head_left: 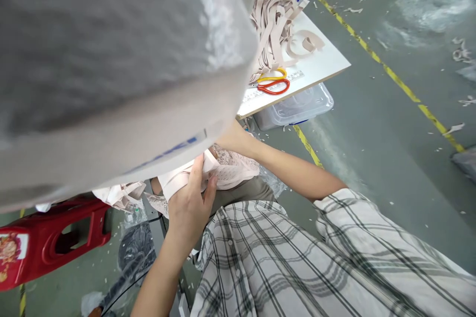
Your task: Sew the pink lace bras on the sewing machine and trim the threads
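A pale pink lace garment [238, 171] lies across my lap, bunched under the machine head. My left hand [189, 203] grips its smooth band [176, 183], with the index finger and thumb on top and the other fingers covered by the cloth. From the right, my right hand [232, 137] reaches in beside the lace. Its fingers are hidden behind the large blurred machine head [148, 84], which fills the upper left.
On the white table [327, 62] lie scissors with yellow and red handles [274, 87], a ruler [296, 77] and a heap of beige strips [273, 25]. A clear plastic box [305, 104] sits below. At the left stands a red stool [44, 252].
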`<state>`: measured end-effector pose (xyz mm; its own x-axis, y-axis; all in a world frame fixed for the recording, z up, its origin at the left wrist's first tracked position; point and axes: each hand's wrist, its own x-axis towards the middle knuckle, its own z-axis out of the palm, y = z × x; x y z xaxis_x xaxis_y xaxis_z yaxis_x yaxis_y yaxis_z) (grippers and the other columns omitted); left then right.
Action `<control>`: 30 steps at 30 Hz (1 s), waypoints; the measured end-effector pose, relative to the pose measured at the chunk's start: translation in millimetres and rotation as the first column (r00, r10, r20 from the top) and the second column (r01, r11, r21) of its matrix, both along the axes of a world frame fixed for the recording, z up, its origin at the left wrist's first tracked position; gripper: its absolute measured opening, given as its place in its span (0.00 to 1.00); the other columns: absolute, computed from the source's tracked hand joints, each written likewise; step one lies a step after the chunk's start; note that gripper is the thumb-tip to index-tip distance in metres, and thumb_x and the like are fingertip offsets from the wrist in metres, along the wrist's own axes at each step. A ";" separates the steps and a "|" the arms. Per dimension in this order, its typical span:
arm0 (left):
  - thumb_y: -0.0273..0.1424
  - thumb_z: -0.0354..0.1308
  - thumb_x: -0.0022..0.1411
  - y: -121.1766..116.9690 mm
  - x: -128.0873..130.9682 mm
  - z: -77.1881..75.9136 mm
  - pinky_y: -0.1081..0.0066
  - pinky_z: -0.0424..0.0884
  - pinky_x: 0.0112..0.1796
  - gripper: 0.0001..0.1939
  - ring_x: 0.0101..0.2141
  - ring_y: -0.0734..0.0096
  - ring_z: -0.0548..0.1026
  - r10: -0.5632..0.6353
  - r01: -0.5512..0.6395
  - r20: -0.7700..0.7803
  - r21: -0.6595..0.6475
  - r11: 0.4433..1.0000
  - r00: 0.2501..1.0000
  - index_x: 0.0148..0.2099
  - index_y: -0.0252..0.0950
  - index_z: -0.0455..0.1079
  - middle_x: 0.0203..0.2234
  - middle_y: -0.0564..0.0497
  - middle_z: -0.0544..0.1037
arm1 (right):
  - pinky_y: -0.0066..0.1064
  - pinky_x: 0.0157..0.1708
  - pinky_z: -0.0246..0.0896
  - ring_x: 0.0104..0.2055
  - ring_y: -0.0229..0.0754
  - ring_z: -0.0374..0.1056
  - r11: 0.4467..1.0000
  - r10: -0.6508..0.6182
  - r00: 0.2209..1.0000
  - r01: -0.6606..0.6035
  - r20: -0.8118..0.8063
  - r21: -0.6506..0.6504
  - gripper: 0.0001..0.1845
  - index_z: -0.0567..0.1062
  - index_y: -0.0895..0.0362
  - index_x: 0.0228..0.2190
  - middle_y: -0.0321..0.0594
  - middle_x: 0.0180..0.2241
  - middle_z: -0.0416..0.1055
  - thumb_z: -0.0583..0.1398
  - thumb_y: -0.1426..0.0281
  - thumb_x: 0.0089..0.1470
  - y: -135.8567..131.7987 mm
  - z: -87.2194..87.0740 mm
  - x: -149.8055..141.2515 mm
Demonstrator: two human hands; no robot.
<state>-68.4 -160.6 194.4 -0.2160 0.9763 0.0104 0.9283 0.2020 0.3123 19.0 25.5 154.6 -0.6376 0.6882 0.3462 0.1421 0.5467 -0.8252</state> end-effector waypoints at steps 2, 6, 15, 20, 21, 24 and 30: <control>0.40 0.55 0.69 -0.5 0.7 0.1 0.75 0.60 0.23 0.31 0.28 0.70 0.75 -0.006 0.006 -0.002 0.008 1.000 1.000 0.70 0.37 0.55 0.38 0.45 0.82 | 0.38 0.42 0.68 0.41 0.43 0.67 1.000 0.002 0.998 -0.004 -0.062 -0.028 0.03 0.70 0.54 0.36 0.41 0.42 0.71 0.56 0.70 0.60 -1.8 1.9 0.2; 0.40 0.54 0.69 -4.2 1.7 -0.6 0.75 0.62 0.23 0.31 0.31 0.68 0.78 -0.002 0.003 -0.031 0.043 0.999 1.000 0.69 0.36 0.57 0.46 0.42 0.81 | 0.36 0.45 0.67 0.44 0.43 0.68 0.997 -0.046 0.985 0.034 -0.169 -0.076 0.03 0.71 0.54 0.35 0.42 0.46 0.72 0.57 0.68 0.60 -7.6 2.0 4.3; 0.39 0.55 0.69 -10.2 1.6 -1.4 0.73 0.72 0.30 0.31 0.45 0.59 0.79 -0.030 0.037 -0.068 0.101 0.994 0.997 0.70 0.36 0.56 0.55 0.39 0.76 | 0.34 0.44 0.64 0.43 0.41 0.68 0.973 -0.171 0.963 0.131 -0.209 -0.192 0.09 0.73 0.55 0.36 0.42 0.41 0.72 0.58 0.62 0.62 -12.3 -17.6 32.9; 0.39 0.55 0.68 -10.4 3.0 -0.7 0.74 0.72 0.28 0.31 0.41 0.60 0.81 -0.028 0.039 -0.090 0.120 0.992 0.996 0.69 0.35 0.57 0.52 0.39 0.78 | 0.35 0.42 0.63 0.40 0.40 0.68 0.969 -0.135 0.978 0.098 -0.156 -0.229 0.09 0.73 0.55 0.33 0.41 0.38 0.73 0.57 0.64 0.62 -16.3 -26.7 44.6; 0.39 0.55 0.69 -10.3 3.1 -0.4 0.74 0.72 0.28 0.31 0.40 0.61 0.81 -0.028 0.040 -0.096 0.125 0.991 0.995 0.69 0.35 0.57 0.52 0.39 0.78 | 0.35 0.42 0.63 0.40 0.40 0.68 0.969 -0.127 0.980 0.089 -0.155 -0.229 0.09 0.73 0.56 0.33 0.41 0.38 0.73 0.57 0.65 0.62 -17.5 -28.6 46.1; 0.38 0.56 0.68 -10.1 2.8 -0.1 0.73 0.73 0.29 0.30 0.39 0.62 0.82 -0.036 0.050 -0.112 0.127 0.991 0.993 0.69 0.34 0.57 0.51 0.39 0.79 | 0.35 0.41 0.63 0.39 0.41 0.68 0.967 -0.122 0.983 0.086 -0.139 -0.241 0.08 0.73 0.56 0.33 0.41 0.38 0.73 0.57 0.66 0.61 -21.7 -34.7 49.7; 0.39 0.58 0.67 -11.8 1.5 -3.2 0.64 0.77 0.44 0.34 0.51 0.54 0.78 -0.020 0.042 -0.133 0.161 0.986 0.991 0.70 0.35 0.53 0.57 0.37 0.74 | 0.33 0.37 0.62 0.38 0.41 0.68 0.953 -0.128 0.989 0.103 -0.069 -0.286 0.09 0.74 0.56 0.33 0.41 0.37 0.73 0.58 0.64 0.61 -32.4 -45.6 57.1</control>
<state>-67.0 -172.4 191.2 -0.1719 0.9654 0.1959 0.9682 0.1288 0.2147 76.0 -6.9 109.0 -0.5247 0.8325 0.1778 0.1127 0.2750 -0.9548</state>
